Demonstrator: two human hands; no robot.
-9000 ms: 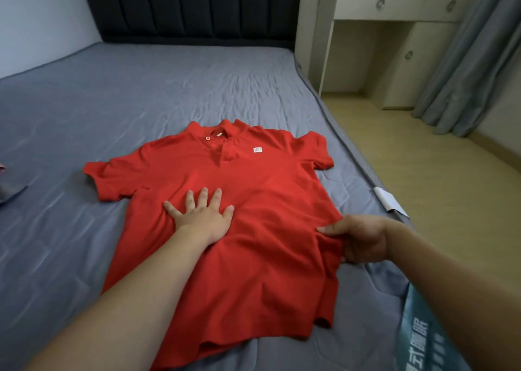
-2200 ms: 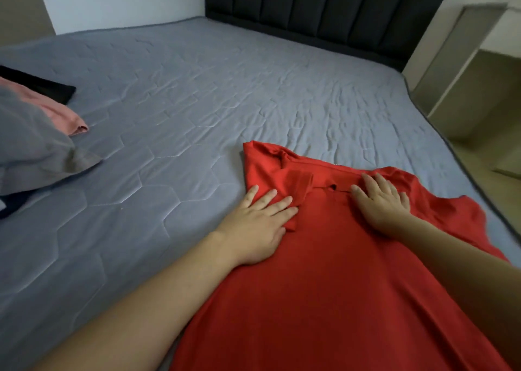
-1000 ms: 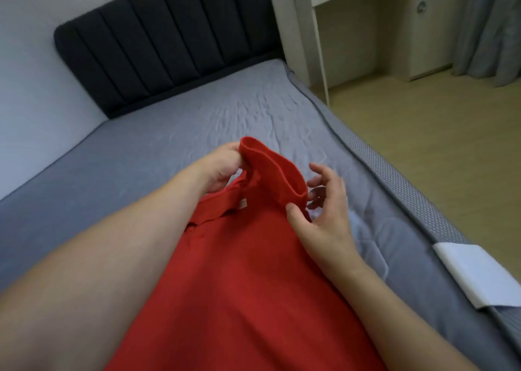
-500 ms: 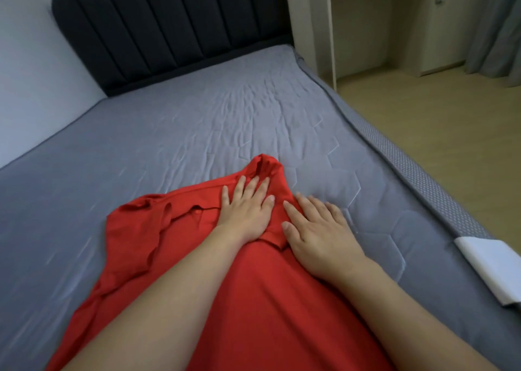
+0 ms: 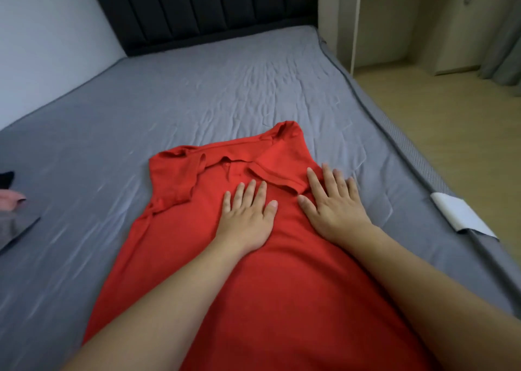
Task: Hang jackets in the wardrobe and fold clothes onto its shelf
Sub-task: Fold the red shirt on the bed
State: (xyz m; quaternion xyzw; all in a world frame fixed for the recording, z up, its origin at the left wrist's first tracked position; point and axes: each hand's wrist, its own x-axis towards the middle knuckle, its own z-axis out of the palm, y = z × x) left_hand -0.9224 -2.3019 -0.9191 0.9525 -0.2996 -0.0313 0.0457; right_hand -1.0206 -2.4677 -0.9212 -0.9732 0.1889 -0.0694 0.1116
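Left hand [image 5: 245,214]: fingers straight, palm flat on the red polo shirt [image 5: 270,272].
Right hand [image 5: 332,204]: likewise flat, pressing beside the collar.
Bed [image 5: 197,88]: carries the shirt.

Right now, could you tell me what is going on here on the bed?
A person is folding a red polo shirt on the grey bed. Both sleeves are already turned in over the body, so the shirt lies as a long narrow strip with the collar facing up. The left hand and the right hand lie flat on it just below the collar, fingers straight, pressing the fabric. More clothes lie at the bed's left edge.
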